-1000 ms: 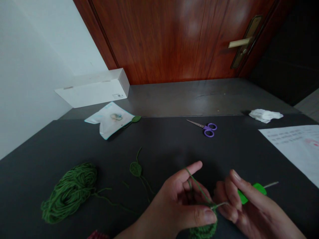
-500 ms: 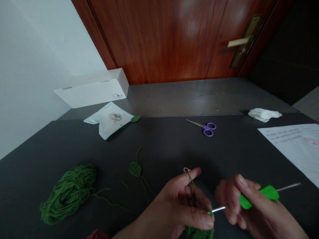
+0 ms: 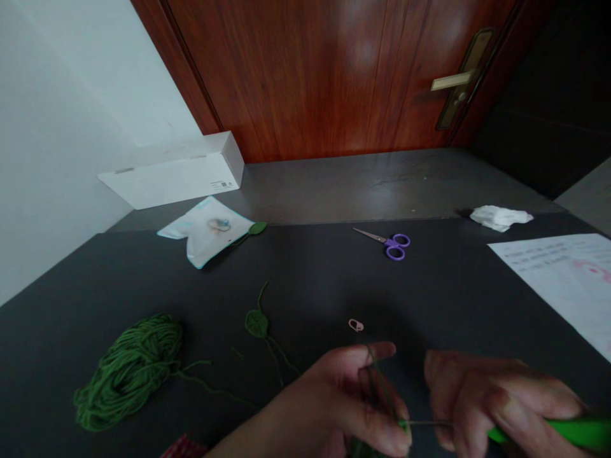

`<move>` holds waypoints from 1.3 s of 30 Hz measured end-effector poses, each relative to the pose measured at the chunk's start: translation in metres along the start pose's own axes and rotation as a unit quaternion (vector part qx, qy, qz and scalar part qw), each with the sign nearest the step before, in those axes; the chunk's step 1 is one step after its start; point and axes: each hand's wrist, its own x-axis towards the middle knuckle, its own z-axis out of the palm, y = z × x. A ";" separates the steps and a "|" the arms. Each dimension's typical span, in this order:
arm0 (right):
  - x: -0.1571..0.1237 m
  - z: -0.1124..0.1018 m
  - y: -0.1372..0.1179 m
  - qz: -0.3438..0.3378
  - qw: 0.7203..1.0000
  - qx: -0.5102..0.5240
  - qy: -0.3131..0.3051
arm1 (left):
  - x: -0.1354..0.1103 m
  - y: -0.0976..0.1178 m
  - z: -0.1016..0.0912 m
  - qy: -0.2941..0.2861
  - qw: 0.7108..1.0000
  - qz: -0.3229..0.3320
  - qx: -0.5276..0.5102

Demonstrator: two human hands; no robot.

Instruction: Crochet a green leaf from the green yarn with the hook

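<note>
My left hand (image 3: 334,401) pinches a green crochet piece (image 3: 363,448), mostly hidden below the fingers and at the bottom edge. A strand of green yarn (image 3: 382,381) runs up over its raised index finger. My right hand (image 3: 496,394) is wrapped round a crochet hook with a bright green handle (image 3: 577,432). The hook's thin metal shaft (image 3: 429,423) reaches left to the work at my left thumb tip. Just beyond the left index finger, a pink stitch marker (image 3: 356,325) lies on the table.
A green yarn skein (image 3: 131,369) lies at left, near a small crocheted leaf (image 3: 256,323). Farther back are a white packet (image 3: 210,238), another leaf (image 3: 258,228), a white box (image 3: 176,178), purple scissors (image 3: 395,244), a crumpled tissue (image 3: 500,217) and a printed sheet (image 3: 554,273).
My right hand has moved right and rolled over, back now upward, with the handle swung lower. My left hand sank slightly, leaving the stitch marker in full view.
</note>
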 end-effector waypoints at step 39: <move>0.007 0.025 0.003 0.202 0.934 0.239 0.171 | -0.002 0.012 -0.001 0.152 0.958 0.234 0.065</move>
